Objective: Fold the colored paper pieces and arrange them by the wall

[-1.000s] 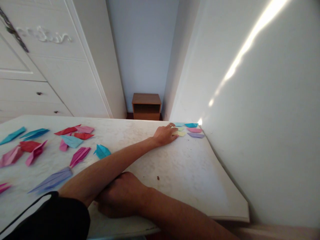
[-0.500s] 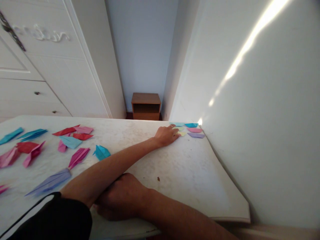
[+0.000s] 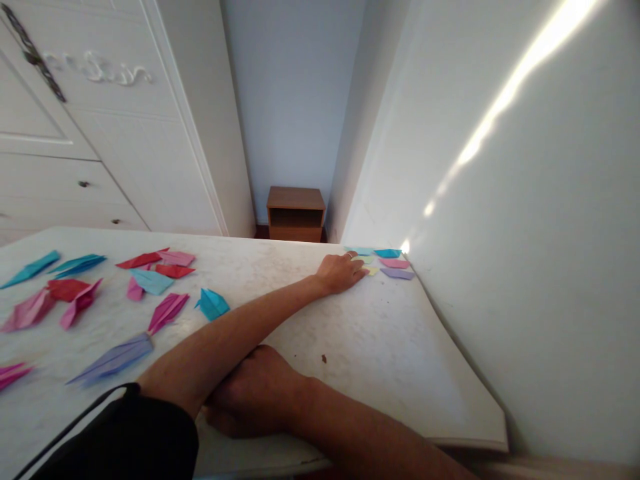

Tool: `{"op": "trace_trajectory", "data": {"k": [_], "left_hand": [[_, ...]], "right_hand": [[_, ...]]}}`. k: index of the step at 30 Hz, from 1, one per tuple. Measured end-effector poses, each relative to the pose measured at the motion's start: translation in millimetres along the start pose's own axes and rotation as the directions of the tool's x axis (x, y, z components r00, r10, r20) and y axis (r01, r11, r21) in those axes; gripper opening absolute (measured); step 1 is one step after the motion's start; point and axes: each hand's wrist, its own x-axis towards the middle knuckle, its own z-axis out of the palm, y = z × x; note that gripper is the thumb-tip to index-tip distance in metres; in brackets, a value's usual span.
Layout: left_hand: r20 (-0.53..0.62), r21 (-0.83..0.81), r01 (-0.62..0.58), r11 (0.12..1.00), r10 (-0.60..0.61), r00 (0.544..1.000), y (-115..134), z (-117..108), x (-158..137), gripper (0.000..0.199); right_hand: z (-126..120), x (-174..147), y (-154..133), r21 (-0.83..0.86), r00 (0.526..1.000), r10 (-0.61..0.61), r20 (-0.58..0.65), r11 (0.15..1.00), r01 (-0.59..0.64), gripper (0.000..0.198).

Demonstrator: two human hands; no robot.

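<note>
My left hand (image 3: pixel 341 273) reaches across to the table's far right corner, palm down with fingers spread. Its fingertips rest on pale yellow folded papers (image 3: pixel 371 271), partly covering them. Beside them lie a light blue folded paper (image 3: pixel 361 252), a bright blue one (image 3: pixel 388 253), a pink one (image 3: pixel 395 264) and a lilac one (image 3: pixel 397 274), in two short columns. My right hand (image 3: pixel 260 393) is curled closed at the near edge, partly beneath my left forearm. Its fingertips are hidden, so I cannot see what it may hold.
Several folded paper cranes are scattered at left, among them a lilac crane (image 3: pixel 116 359), a magenta crane (image 3: pixel 169 312) and a blue crane (image 3: pixel 213 304). A wall (image 3: pixel 525 267) borders the white table (image 3: pixel 430 373) at right. White cabinets (image 3: pixel 135 133) and a brown nightstand (image 3: pixel 296 198) stand beyond.
The whole view has shifted slightly, so everything appears a little farther right. Both hands stay in nearly the same place on the table.
</note>
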Motion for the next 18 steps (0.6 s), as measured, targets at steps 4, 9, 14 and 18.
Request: {"op": "trace_trajectory", "data": {"k": [4, 9, 14, 18], "left_hand": [[0.010, -0.001, -0.002, 1.000, 0.002, 1.000, -1, -1, 0, 0.047], [0.002, 0.003, -0.007, 1.000, 0.007, 1.000, -2, 0, 0, 0.047], [-0.008, 0.007, -0.005, 1.000, 0.005, 1.000, -2, 1, -3, 0.042], [-0.046, 0.042, -0.014, 0.999, 0.016, 0.999, -1, 1, -5, 0.040]], "right_hand": [[-5, 0, -1, -0.009, 1.000, -0.009, 0.024, 1.000, 0.009, 0.026], [-8, 1, -3, -0.036, 0.999, -0.003, 0.034, 0.999, 0.004, 0.025], [-4, 0, -2, -0.043, 1.000, -0.027, 0.002, 0.999, 0.027, 0.025], [3, 0, 0, -0.052, 0.998, -0.040, -0.041, 0.998, 0.038, 0.024]]}}
